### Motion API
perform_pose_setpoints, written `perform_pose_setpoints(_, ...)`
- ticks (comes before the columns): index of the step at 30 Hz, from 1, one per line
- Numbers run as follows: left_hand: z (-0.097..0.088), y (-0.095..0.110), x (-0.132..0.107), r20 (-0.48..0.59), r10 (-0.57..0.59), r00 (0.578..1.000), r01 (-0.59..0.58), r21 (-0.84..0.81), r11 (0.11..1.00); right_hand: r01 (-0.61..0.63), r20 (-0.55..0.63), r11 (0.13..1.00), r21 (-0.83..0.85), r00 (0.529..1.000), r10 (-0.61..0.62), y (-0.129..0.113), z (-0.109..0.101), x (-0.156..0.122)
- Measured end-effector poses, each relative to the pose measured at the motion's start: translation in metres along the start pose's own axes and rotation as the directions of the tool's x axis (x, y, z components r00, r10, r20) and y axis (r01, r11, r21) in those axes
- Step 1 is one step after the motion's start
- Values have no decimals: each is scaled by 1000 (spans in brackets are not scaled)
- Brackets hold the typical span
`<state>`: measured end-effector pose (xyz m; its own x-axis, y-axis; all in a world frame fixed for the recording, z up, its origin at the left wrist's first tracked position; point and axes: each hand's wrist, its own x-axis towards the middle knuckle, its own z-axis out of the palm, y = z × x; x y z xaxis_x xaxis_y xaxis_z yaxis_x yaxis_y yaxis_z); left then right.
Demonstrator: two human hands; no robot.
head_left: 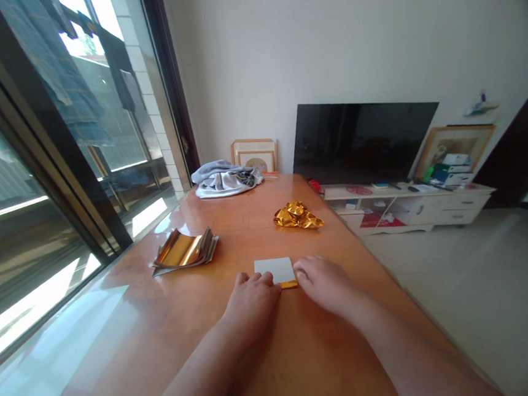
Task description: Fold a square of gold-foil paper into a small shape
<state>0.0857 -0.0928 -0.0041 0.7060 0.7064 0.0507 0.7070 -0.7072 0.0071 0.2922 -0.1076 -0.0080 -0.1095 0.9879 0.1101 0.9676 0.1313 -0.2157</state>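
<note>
Glossy surface [279,375], so that pale sheet [272,267] could skid if the curled left hand [253,297] or right hand [323,281] (can't tell if either's pinching) pushes unevenly.

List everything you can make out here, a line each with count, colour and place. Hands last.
Sheet: one, pale grey with a gold near edge, between the hands
Stack: one, gold and grey sheets, table's left side
Foil heap: one, gold, table's right side
Cloth: a pile, pale grey, table's far end
Table: one, orange-brown, foreground
TV: one, black, by the wall
Cabinet: one, white, below the TV
Frames: at least three, light wood, behind the table and right of the TV
Clothes: several, blue and dark, beyond the window
Window: one, dark-framed, left
Wall: white, behind
Floor: pale, right
Left hand: one, bare, at the sheet's near left
Right hand: one, bare, at the sheet's right edge
</note>
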Motion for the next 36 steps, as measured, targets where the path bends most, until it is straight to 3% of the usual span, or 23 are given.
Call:
perform_pose_setpoints(3, 2, 0, 0, -12, 2, 1000, -2, -7, 1000, 171, 93, 985, -33, 982, -167, -17, 2, -14)
perform_pose_setpoints(8, 6, 1, -1, -43, -8, 999, 8, -14, 1000, 168, 238, 985, -29, 959, -156, -30, 12, -27)
perform_pose_setpoints(19, 6, 7, -4, -26, -39, 999, 39, -2, 999, 77, 285, 988, -137, 958, -35, -31, 6, -28)
perform_pose_setpoints(25, 13, 17, -2, -91, -46, 995, 51, 53, 997, 128, 282, 977, -171, 956, -76, -29, 11, -28)
perform_pose_setpoints(36, 1, 22, -7, -46, -97, 994, 99, 54, 994, 166, 264, 969, -185, 958, -114, -29, 4, -28)
